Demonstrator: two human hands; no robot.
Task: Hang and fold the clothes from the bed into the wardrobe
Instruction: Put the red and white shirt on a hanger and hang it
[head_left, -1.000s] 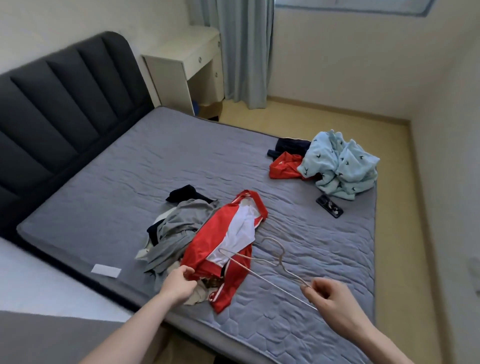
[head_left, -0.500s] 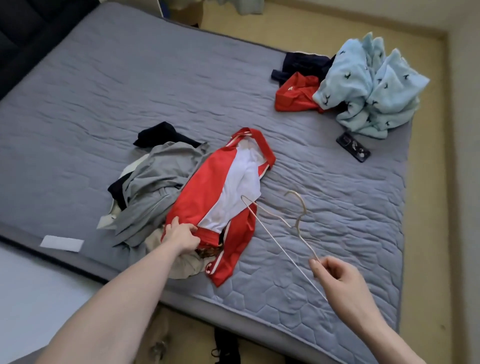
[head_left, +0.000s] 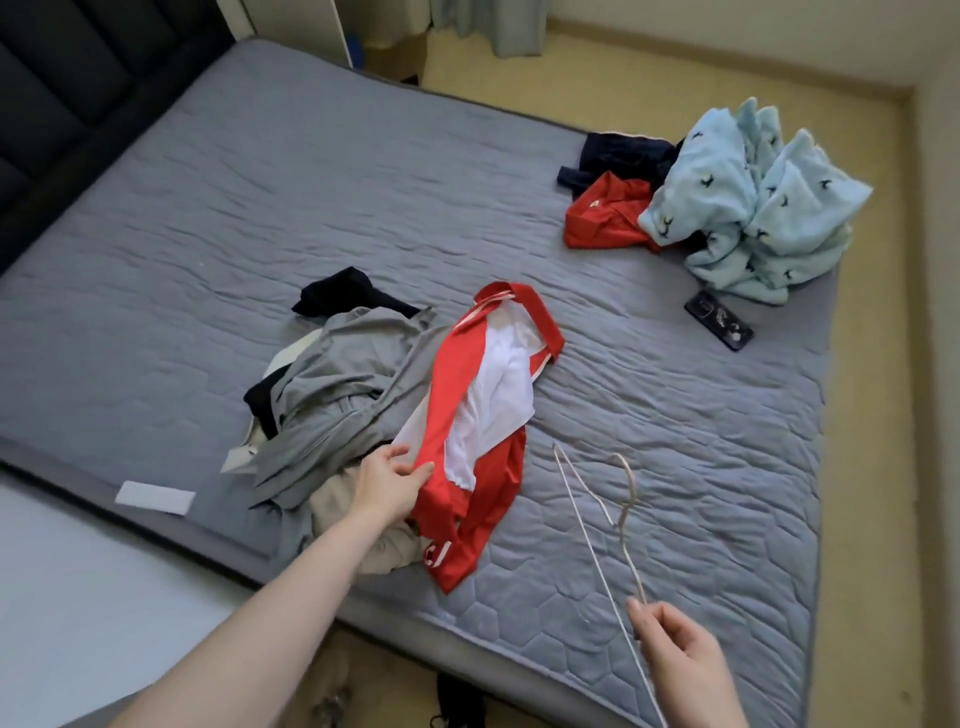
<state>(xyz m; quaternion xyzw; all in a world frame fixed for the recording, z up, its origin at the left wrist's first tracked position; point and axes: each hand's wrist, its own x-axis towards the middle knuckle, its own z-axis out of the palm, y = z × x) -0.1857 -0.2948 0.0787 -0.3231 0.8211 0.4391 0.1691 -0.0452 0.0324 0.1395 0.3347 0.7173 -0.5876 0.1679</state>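
Note:
A red and white jersey (head_left: 480, 415) lies on a pile of clothes near the front edge of the grey bed (head_left: 363, 197). My left hand (head_left: 387, 483) pinches the jersey's lower edge. My right hand (head_left: 680, 660) holds a thin wire hanger (head_left: 597, 509) above the mattress, to the right of the jersey. Under the jersey lie a grey garment (head_left: 343, 395), a black garment (head_left: 343, 293) and a beige one (head_left: 337, 506). At the far right corner sit a light blue fleece (head_left: 753, 202), a red garment (head_left: 602, 213) and a dark navy one (head_left: 618, 156).
A black phone (head_left: 719, 319) lies on the bed below the blue fleece. A white slip of paper (head_left: 155, 497) rests near the bed's left front edge. The dark padded headboard (head_left: 67, 104) stands at the left. Yellow floor (head_left: 862, 467) runs along the right side.
My left hand has shifted its hold to the jersey's lower edge and lifted it a little. The hanger in my right hand has swung lower and to the right. My view has tilted down.

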